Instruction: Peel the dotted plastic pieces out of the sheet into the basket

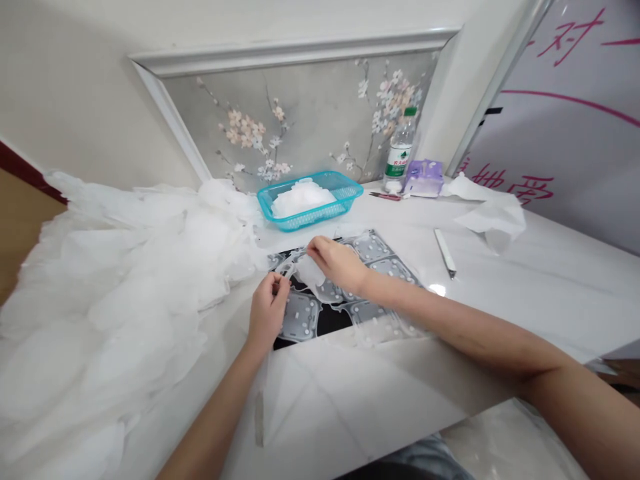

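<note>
At the far left, a big heap of thin white translucent sheets lies on the white table and reaches close to the work. Beside this heap, the left hand has its fingers pinched together on one end of a piece of thin white film. The right hand is also closed on this film, from the other side, so the piece hangs between both hands. Under the hands lies a grey moulded sheet with square cells, on a black mat. Behind them stands a teal plastic basket with white pieces in it. More right are a water bottle, a purple tissue pack, a small red-handled tool, a long thin white tool and crumpled white film. Nothing stands between the hands and the film.
</note>
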A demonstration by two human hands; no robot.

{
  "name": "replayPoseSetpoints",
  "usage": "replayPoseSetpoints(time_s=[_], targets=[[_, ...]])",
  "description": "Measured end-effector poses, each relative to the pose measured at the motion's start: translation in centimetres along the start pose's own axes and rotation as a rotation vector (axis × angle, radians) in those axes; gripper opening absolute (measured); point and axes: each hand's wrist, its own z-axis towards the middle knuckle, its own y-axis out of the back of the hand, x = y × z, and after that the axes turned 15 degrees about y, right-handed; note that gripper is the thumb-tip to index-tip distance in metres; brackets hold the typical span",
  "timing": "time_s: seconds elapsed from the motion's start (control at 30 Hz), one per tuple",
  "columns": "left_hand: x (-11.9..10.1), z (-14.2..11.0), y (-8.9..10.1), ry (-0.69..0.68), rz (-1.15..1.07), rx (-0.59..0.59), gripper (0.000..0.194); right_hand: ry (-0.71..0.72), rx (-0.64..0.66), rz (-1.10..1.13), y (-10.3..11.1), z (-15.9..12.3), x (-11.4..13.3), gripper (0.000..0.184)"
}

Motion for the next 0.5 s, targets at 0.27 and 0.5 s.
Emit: replayPoseSetpoints(time_s=[0.27,0.5], targets=[[-0.2,0.3,0.2,0.106,-0.216,-0.004,0.024,-0.227,-0.056,0.150,0.7,0.4,-1.9,0.015],[-1.0,-0.3,0.4,-0.053,-0.149,0.107,0.018,-0.084,0.236,0.236,0.4,0.0,0.3,0.044]])
